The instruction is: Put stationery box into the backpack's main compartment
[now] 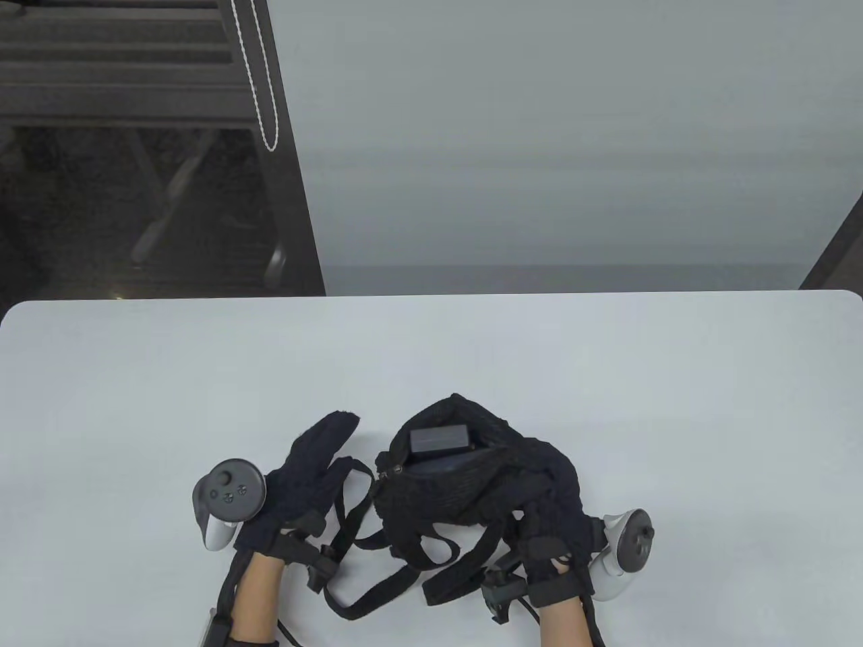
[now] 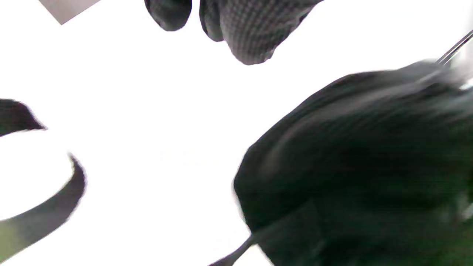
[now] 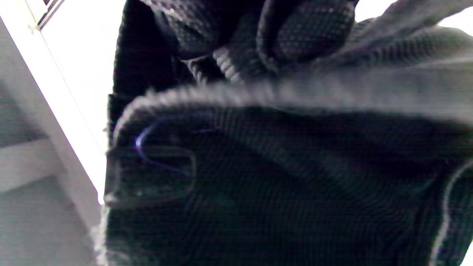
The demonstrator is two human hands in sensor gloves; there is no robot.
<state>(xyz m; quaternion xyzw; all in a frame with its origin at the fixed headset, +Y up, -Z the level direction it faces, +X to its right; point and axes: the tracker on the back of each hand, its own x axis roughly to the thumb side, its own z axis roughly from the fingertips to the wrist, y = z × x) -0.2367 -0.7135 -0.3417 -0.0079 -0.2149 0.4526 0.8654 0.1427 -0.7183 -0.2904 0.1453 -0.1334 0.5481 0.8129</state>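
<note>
A small black mesh backpack [image 1: 445, 492] lies near the table's front edge with its main compartment gaping. A dark grey stationery box [image 1: 439, 439] sits inside the opening, its top showing. My right hand [image 1: 549, 499] grips the backpack's right side; in the right wrist view my fingers [image 3: 306, 33] clutch the fabric and zipper edge [image 3: 229, 68]. My left hand [image 1: 307, 472] lies flat and open on the table just left of the backpack, holding nothing. In the left wrist view its fingertips [image 2: 247, 40] hang free and the backpack [image 2: 362, 166] is blurred at right.
The backpack's black straps [image 1: 377, 566] sprawl in loops across the white table [image 1: 607, 377] between my two wrists. A strap [image 2: 48, 210] also shows in the left wrist view. Beyond the table's far edge are a grey wall and dark furniture.
</note>
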